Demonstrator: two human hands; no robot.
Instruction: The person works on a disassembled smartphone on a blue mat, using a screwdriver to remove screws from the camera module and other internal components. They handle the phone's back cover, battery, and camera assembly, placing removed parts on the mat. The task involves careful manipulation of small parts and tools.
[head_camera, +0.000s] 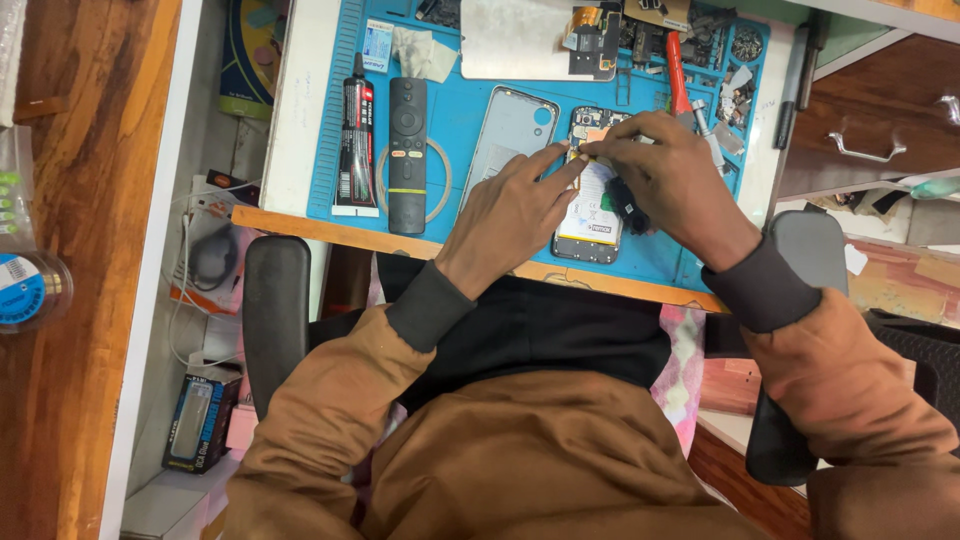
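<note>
A person in a brown jacket sits at a workbench covered by a blue repair mat (460, 110), seen from above. Near the mat's front edge, right of centre, lies an opened phone (592, 205) with its back off, its pale battery and dark circuit board showing. The left hand (510, 215) rests flat beside it, forefinger stretched out and pressing on the phone's upper left edge. The right hand (670, 180) arches over the upper part of the phone, thumb and forefinger pinched narrowly around something small at the top edge; what it is cannot be told. A small black part (625, 205) lies under the right palm. The phone looks light, thin and stiff, but with the cover gone its insides seem fragile, so the metal side rim is the safer place to grip, not the board or the battery. Just left of the phone lies a separate phone frame (510, 135), pale grey with a round camera opening. Further left lie a long black remote control (407, 150) with a yellow-green band near its lower end, and a black glue tube (356, 140) with a red and white label, near the mat's left edge. At the mat's back edge lies a small blue and white packet (377, 45). A red-handled tool (678, 75) lies toward the back right corner. Below the bench, on the left, sits a dark box (200, 420) with a blue label.
</note>
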